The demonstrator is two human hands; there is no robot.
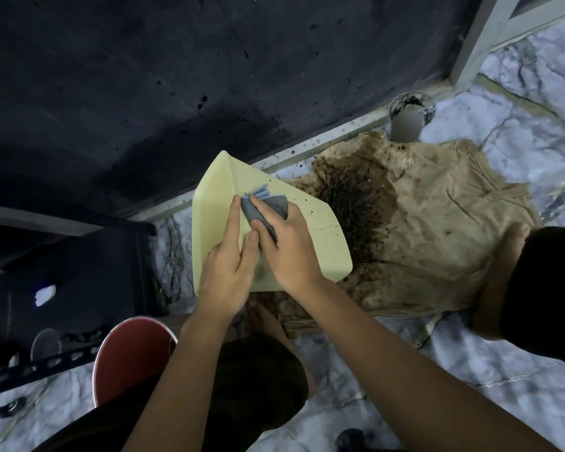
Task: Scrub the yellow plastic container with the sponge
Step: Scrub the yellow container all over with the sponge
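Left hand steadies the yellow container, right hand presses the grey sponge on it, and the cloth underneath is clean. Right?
Not quite. In the head view the cloth is badly stained with dark grime. The rest holds: left hand steadies the yellow container, right hand presses the grey sponge.

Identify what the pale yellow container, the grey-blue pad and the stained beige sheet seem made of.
Pale yellow container: likely plastic, with smooth matte faces and crisp moulded edges. Grey-blue pad: soft, folding under the fingers, more cloth-like than foam. Stained beige sheet: woven fabric, wrinkled, with soaked-in brown stains.
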